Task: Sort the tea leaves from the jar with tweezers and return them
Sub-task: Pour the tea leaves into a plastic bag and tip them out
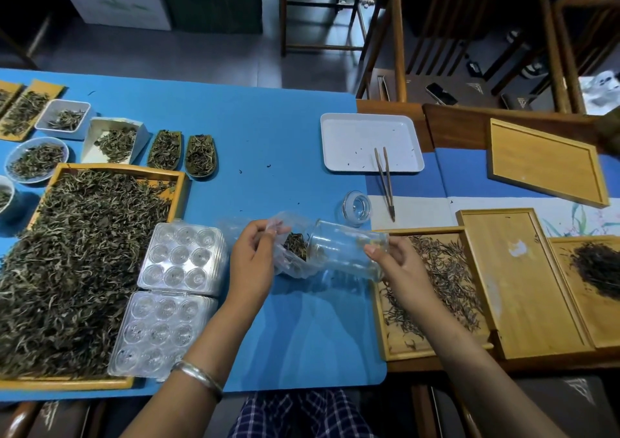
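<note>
A clear glass jar (347, 253) lies tilted on its side above the blue mat, its mouth pointing left. My right hand (396, 264) grips the jar's base end. A clear plastic bag (285, 236) with dark tea leaves (296, 245) in it meets the jar's mouth, and my left hand (251, 263) pinches the bag's edge. The jar's glass lid (357, 208) rests on the mat behind. The tweezers (385, 182) lie untouched, propped on the front rim of a white tray (339, 128) that holds a few leaf crumbs.
A large wooden tray (117, 169) heaped with tea fills the left. Two clear plastic mould trays (183, 259) lie beside it. Small dishes and scoops of tea stand at the back left. Wooden trays with tea (432, 347) and lids (523, 286) sit right. Chairs stand behind the table.
</note>
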